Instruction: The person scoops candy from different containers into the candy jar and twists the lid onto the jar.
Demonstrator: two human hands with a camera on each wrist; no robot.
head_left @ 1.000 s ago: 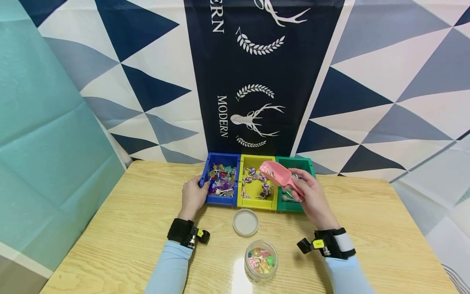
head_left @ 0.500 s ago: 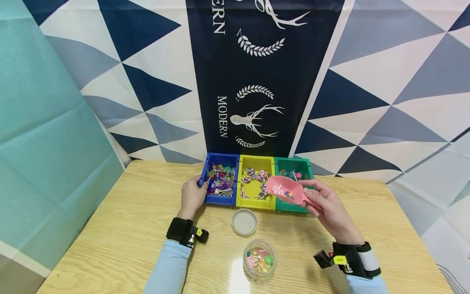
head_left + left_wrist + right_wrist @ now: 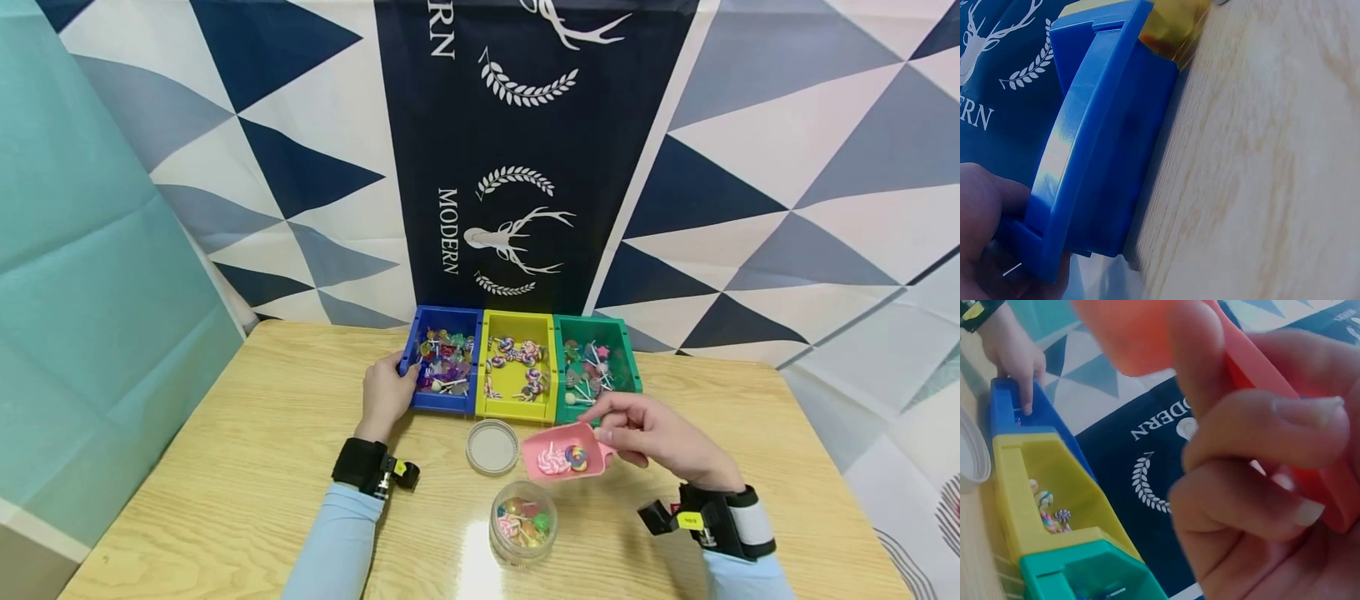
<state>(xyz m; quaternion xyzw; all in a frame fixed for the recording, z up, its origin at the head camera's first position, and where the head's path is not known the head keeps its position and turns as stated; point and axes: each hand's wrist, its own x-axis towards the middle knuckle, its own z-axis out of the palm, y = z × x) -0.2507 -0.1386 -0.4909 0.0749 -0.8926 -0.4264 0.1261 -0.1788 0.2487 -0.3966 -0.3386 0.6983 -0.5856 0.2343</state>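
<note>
My left hand (image 3: pixel 386 393) grips the left wall of the blue bin (image 3: pixel 1107 156), thumb over the rim. In my right hand (image 3: pixel 660 435) is a pink scoop (image 3: pixel 562 438), held by its handle between curled fingers and thumb. Its bowl carries a pink-and-white lollipop (image 3: pixel 551 460) and a rainbow swirl one (image 3: pixel 576 457). The scoop hovers just behind and right of a clear round jar (image 3: pixel 517 553) that contains mixed candies. Behind the scoop, the yellow bin (image 3: pixel 508 384) and green bin (image 3: pixel 592 330) hold more lollipops and stand joined to the blue one.
A round pale lid (image 3: pixel 492 448) lies on the wooden table (image 3: pixel 247 467) between the bins and the jar. Patterned cloth (image 3: pixel 510 125) hangs right behind the bins. A teal sheet (image 3: pixel 97 275) hangs at the left.
My right hand has drawn the scoop back from over the yellow and green bins, down toward the jar, uncovering the green bin. My left hand stays on the blue bin.
</note>
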